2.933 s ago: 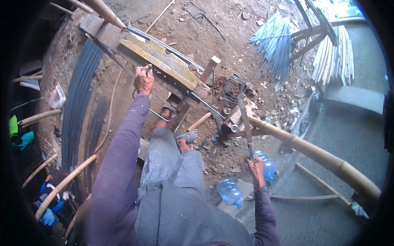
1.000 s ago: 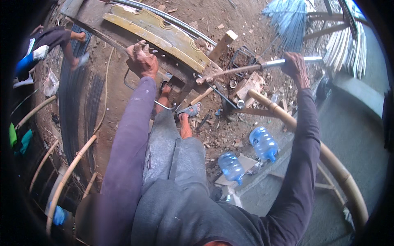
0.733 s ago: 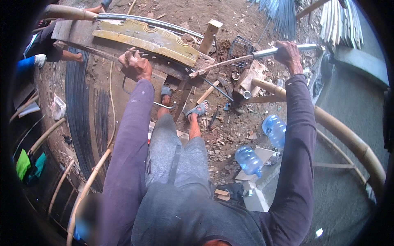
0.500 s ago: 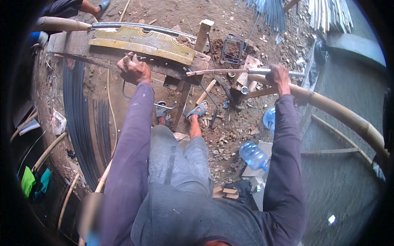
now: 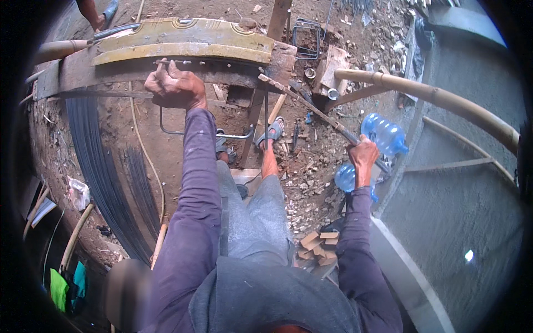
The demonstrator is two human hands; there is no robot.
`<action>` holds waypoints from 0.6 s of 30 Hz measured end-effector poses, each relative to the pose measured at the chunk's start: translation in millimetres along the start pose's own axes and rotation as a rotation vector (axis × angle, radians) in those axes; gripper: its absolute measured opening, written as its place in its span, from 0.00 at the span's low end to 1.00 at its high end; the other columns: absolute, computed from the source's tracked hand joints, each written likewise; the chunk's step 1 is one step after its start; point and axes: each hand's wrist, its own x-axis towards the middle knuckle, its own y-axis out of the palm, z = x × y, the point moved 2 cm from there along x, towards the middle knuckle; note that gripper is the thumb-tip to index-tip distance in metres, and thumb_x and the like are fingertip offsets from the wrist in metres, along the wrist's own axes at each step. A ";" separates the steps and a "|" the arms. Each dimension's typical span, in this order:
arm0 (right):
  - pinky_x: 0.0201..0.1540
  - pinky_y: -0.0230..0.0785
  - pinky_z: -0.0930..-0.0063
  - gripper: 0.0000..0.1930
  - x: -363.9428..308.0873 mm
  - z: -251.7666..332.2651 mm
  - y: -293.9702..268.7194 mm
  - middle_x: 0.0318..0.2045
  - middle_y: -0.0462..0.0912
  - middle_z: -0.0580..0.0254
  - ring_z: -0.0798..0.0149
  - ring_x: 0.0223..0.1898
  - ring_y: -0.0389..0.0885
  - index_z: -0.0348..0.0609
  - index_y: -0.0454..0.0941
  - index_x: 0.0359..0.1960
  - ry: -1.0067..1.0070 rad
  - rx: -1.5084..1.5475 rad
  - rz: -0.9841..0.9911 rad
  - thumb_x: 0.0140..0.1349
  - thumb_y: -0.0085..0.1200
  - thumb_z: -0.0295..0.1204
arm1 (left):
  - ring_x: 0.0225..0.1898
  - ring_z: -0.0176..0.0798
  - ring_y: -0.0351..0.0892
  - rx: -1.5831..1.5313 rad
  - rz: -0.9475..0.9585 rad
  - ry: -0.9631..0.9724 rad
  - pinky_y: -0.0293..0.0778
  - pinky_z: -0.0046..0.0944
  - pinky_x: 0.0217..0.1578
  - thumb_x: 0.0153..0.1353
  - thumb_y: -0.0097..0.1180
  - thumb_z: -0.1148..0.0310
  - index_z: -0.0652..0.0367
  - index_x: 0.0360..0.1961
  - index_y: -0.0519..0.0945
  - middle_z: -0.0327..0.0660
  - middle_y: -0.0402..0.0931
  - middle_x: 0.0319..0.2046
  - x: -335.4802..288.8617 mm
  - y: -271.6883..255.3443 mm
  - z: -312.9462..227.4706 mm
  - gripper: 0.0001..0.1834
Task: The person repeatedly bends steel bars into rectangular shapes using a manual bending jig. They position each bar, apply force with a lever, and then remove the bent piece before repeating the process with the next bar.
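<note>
A thin steel rod (image 5: 267, 105), bent into hooked sections, runs along the front of a wooden plank (image 5: 72, 77) and hangs below it. My left hand (image 5: 176, 86) is closed on the rod, against the plank's near edge. My right hand (image 5: 363, 154) grips the pipe-like handle of a long bending bar (image 5: 319, 114). The bar slants from the plank's right end down towards me, its far tip by the bent rod. Several small metal pegs (image 5: 229, 65) stick out of the plank. A yellow carved board (image 5: 177, 44) lies along its back.
Bundles of dark steel rods (image 5: 100, 161) lie on the ground at left. Blue water jugs (image 5: 383, 133) stand at right beside a grey concrete surface (image 5: 455, 222). A bamboo pole (image 5: 438, 94) crosses there. Wooden offcuts (image 5: 319, 247) lie near my legs. Another person's foot (image 5: 108, 12) shows at top left.
My right hand has swung the bending bar from nearly level down towards me. At the bar's tip, the rod now turns down towards me. My left hand keeps its hold at the plank.
</note>
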 end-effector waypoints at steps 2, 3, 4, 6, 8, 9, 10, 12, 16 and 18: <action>0.38 0.76 0.46 0.10 -27.1 8.7 3.8 0.26 0.84 0.39 0.36 0.33 0.85 0.43 0.84 0.30 0.092 0.034 0.002 0.47 0.61 0.32 | 0.40 0.43 0.78 0.016 -0.011 0.017 0.72 0.50 0.38 0.57 0.65 0.69 0.52 0.37 0.87 0.38 0.73 0.38 -0.5 -0.3 -2.4 0.06; 0.38 0.76 0.46 0.10 -40.2 12.3 5.2 0.26 0.83 0.38 0.36 0.33 0.84 0.43 0.84 0.30 0.128 0.048 0.004 0.47 0.61 0.32 | 0.41 0.43 0.78 0.008 -0.021 0.025 0.71 0.50 0.38 0.57 0.65 0.69 0.53 0.36 0.87 0.38 0.73 0.38 -1.1 -0.5 -3.5 0.06; 0.38 0.76 0.46 0.10 -51.5 14.8 5.5 0.26 0.83 0.38 0.35 0.33 0.84 0.43 0.84 0.30 0.155 0.070 -0.007 0.47 0.61 0.32 | 0.41 0.43 0.77 0.002 -0.032 0.032 0.71 0.50 0.38 0.57 0.65 0.68 0.53 0.36 0.87 0.38 0.73 0.38 -1.4 -0.4 -4.1 0.06; 0.37 0.75 0.45 0.09 -69.8 21.4 8.0 0.26 0.83 0.38 0.35 0.32 0.84 0.42 0.84 0.30 0.195 0.052 -0.017 0.48 0.61 0.32 | 0.41 0.43 0.77 -0.013 -0.036 0.022 0.71 0.50 0.38 0.56 0.65 0.68 0.54 0.36 0.87 0.37 0.72 0.38 -2.8 0.7 -3.9 0.06; 0.37 0.75 0.45 0.09 -84.3 28.7 9.8 0.26 0.83 0.38 0.35 0.32 0.85 0.42 0.84 0.30 0.237 0.026 -0.025 0.48 0.62 0.33 | 0.41 0.43 0.76 -0.011 -0.054 0.027 0.70 0.50 0.38 0.57 0.65 0.67 0.54 0.35 0.87 0.37 0.72 0.37 -3.7 2.2 -2.6 0.06; 0.36 0.74 0.44 0.10 -91.1 31.2 8.8 0.25 0.83 0.38 0.35 0.31 0.85 0.41 0.83 0.28 0.259 0.021 -0.046 0.48 0.62 0.34 | 0.41 0.43 0.76 0.002 -0.067 0.039 0.70 0.49 0.38 0.57 0.65 0.67 0.53 0.35 0.87 0.37 0.72 0.37 -3.0 2.5 -1.3 0.06; 0.36 0.74 0.44 0.09 -98.8 34.1 7.2 0.24 0.83 0.38 0.35 0.31 0.85 0.41 0.83 0.28 0.262 0.023 -0.059 0.48 0.62 0.34 | 0.41 0.43 0.76 0.016 -0.084 0.054 0.70 0.49 0.38 0.57 0.64 0.66 0.53 0.35 0.87 0.37 0.72 0.37 -2.4 2.5 -0.5 0.06; 0.35 0.74 0.43 0.09 -117.5 38.8 1.0 0.23 0.83 0.39 0.35 0.31 0.84 0.41 0.82 0.26 0.280 0.010 -0.085 0.49 0.62 0.34 | 0.41 0.43 0.76 0.000 -0.071 0.032 0.70 0.49 0.38 0.57 0.65 0.66 0.53 0.35 0.87 0.37 0.72 0.37 -1.4 1.7 1.1 0.06; 0.35 0.74 0.43 0.07 -125.0 45.2 -7.9 0.24 0.83 0.37 0.34 0.30 0.84 0.38 0.81 0.26 0.280 0.004 -0.101 0.50 0.58 0.29 | 0.41 0.44 0.76 0.005 -0.041 0.015 0.71 0.50 0.38 0.57 0.66 0.67 0.51 0.34 0.87 0.38 0.73 0.37 -0.8 -2.3 -3.5 0.05; 0.36 0.74 0.42 0.05 -120.4 42.6 -12.9 0.26 0.83 0.36 0.35 0.31 0.84 0.38 0.80 0.26 0.273 0.040 -0.119 0.49 0.56 0.26 | 0.41 0.44 0.77 0.010 -0.008 -0.010 0.73 0.48 0.38 0.57 0.66 0.68 0.51 0.36 0.86 0.38 0.73 0.37 3.5 -5.2 -5.8 0.06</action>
